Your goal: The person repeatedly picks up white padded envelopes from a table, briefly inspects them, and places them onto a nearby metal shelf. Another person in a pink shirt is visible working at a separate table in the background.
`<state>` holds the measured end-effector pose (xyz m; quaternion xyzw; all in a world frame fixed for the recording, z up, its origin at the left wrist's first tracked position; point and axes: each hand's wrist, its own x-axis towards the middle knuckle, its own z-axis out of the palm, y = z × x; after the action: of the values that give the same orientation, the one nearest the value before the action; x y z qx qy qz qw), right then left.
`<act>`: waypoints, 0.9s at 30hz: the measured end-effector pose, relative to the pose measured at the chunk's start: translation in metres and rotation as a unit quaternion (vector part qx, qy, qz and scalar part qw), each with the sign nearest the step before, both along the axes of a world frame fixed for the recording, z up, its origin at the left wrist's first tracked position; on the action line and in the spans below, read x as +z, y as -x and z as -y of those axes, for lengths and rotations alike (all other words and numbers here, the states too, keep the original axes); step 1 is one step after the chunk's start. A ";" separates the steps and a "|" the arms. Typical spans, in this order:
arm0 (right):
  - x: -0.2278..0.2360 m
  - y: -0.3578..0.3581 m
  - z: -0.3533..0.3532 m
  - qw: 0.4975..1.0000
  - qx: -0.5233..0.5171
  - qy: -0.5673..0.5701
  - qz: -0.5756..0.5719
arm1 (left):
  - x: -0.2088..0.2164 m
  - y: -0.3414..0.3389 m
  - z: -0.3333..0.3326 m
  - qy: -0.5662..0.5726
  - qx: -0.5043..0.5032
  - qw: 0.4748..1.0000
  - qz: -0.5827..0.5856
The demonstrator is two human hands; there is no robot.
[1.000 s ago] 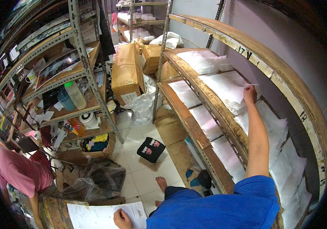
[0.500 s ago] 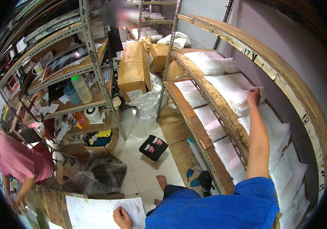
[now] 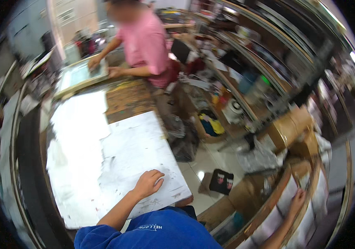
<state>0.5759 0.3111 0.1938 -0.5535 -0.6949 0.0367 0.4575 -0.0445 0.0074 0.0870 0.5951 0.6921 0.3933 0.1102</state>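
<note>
My left hand [image 3: 149,183] rests on a smudged white sheet [image 3: 138,143] that covers the near part of the work table. Its thumb stands a little apart from the bent fingers, and nothing shows in it. At the lower right, my right hand [image 3: 297,202] is at the edge of a wooden shelf [image 3: 273,186], beside a stack of white sheets [image 3: 288,191]. Motion smears its fingers, so I cannot tell whether they hold anything. Another white layer with ragged edges [image 3: 78,157] lies on the table's left side.
Across the table a co-worker in a pink shirt [image 3: 142,41] handles a wood-framed screen [image 3: 78,76]. A folded black cloth with printed faces [image 3: 222,181] lies on the tiled floor. Cardboard boxes [image 3: 289,126] and loaded metal shelving [image 3: 264,68] stand to the right.
The view has swung left toward the table and co-worker. My right hand, formerly on the upper stack of white sheets, is now at the shelf edge. My left hand stays on the white sheet.
</note>
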 end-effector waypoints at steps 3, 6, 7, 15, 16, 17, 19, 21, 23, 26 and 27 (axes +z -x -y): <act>-0.127 0.053 -0.019 0.968 0.093 0.213 -0.095 | 0.003 0.013 0.034 -0.007 0.089 0.996 -0.025; -0.233 0.130 0.023 0.905 0.134 0.403 0.035 | 0.006 0.018 0.070 -0.018 0.199 0.979 -0.045; -0.272 0.147 0.045 0.853 0.163 0.496 -0.021 | 0.008 0.022 0.080 -0.022 0.230 0.971 -0.051; -0.339 0.293 0.164 0.630 0.251 0.733 0.048 | -0.014 0.018 0.134 0.099 0.370 0.914 -0.136; -0.344 0.297 0.161 0.636 0.250 0.729 0.034 | -0.013 0.019 0.130 0.096 0.371 0.914 -0.133; -0.345 0.299 0.153 0.649 0.248 0.719 0.020 | -0.012 0.020 0.128 0.095 0.372 0.914 -0.130; -0.343 0.294 0.126 0.679 0.240 0.693 -0.006 | -0.012 0.021 0.128 0.105 0.373 0.912 -0.136; -0.326 0.296 0.108 0.729 0.200 0.654 0.002 | -0.012 0.023 0.127 0.110 0.372 0.911 -0.138; -0.319 0.295 0.096 0.754 0.173 0.633 0.010 | -0.012 0.024 0.127 0.109 0.371 0.912 -0.135; -0.324 0.282 0.093 0.747 0.157 0.646 0.015 | -0.010 0.024 0.125 0.103 0.371 0.913 -0.135; -0.321 0.280 0.102 0.736 0.155 0.659 0.013 | -0.011 0.024 0.126 0.100 0.371 0.914 -0.132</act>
<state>0.2961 0.2087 -0.1276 -0.6012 -0.5792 0.5489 -0.0426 -0.0687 -0.1182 0.0764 0.3277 0.9073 0.2520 -0.0770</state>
